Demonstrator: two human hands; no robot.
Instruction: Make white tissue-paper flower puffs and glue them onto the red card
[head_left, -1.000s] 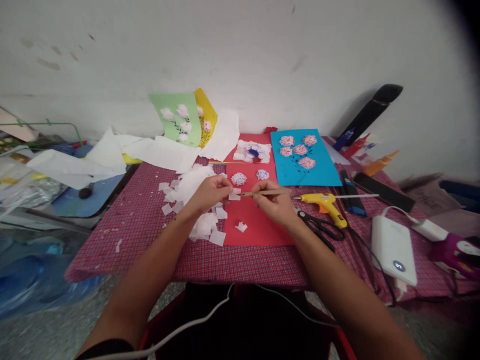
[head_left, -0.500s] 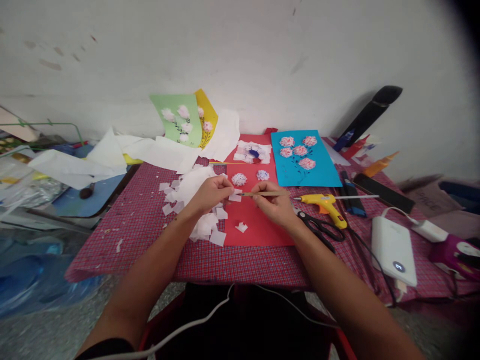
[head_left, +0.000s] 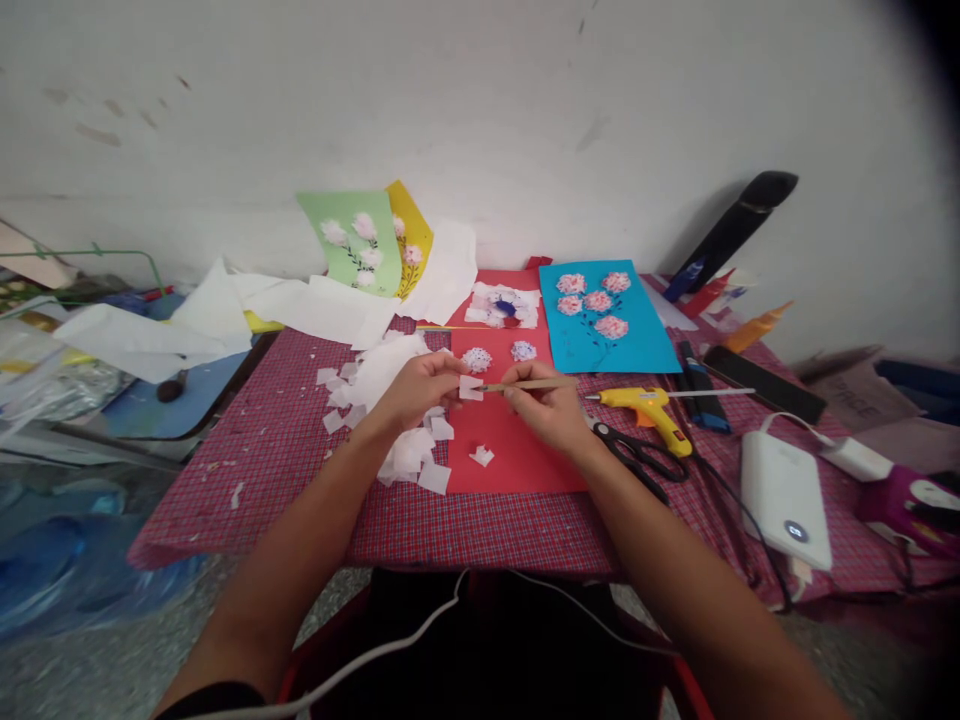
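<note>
Between thumb and finger my left hand (head_left: 426, 388) pinches a small white paper square (head_left: 471, 388) above a sheet of red paper (head_left: 517, 450). My right hand (head_left: 546, 402) is closed on a slim wooden stick (head_left: 536, 384), whose dark tip meets the square. Two speckled paper flowers, one a purple-dotted flower (head_left: 523, 350) and the other a bluish-pink flower (head_left: 477, 360), sit on the red sheet just beyond the hands. A little crumpled paper piece (head_left: 481, 456) lies nearer me. Loose white paper squares (head_left: 411, 450) are heaped beside my left hand.
Right of the red sheet are black scissors (head_left: 637, 458), a yellow glue gun (head_left: 649, 410), a white power bank (head_left: 786, 500) and a blue flower card (head_left: 611, 345). A paint-stained paper (head_left: 504, 305) lies at the back. Green card (head_left: 352, 245) leans on the wall.
The paper square has turned so that its face is flatter toward me, with the stick tip still against it. The hands have hardly moved; the view has shifted slightly.
</note>
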